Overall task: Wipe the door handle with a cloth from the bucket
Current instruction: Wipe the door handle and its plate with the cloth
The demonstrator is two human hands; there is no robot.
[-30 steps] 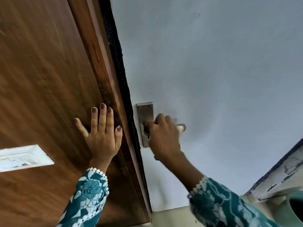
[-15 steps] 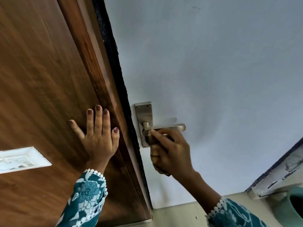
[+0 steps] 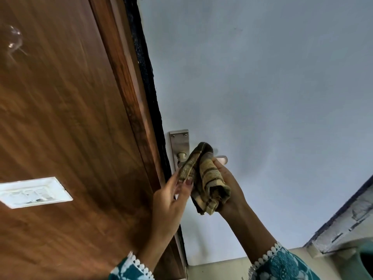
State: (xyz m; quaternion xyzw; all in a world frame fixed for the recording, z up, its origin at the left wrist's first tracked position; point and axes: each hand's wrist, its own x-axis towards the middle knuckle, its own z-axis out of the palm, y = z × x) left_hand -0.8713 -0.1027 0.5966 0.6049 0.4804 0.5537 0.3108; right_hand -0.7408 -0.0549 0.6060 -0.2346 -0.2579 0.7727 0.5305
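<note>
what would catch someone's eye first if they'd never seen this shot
Most likely the striped brown-and-tan cloth bunched in mid-frame, held by both the right hand and the left hand in front of the metal door handle. Next, the wooden panel filling the left side, with a white switch plate on it.

**Lever crowded, wall side open**

The door handle (image 3: 221,159) is largely covered by the cloth (image 3: 205,176), which is held up between the left hand (image 3: 171,196) and right hand (image 3: 228,182). Only the lever's tip is left exposed beyond the right hand. Left of the hands, passage is blocked by the wooden frame (image 3: 129,98). Bare door surface (image 3: 262,87) lies open above and right of the hands.
</note>
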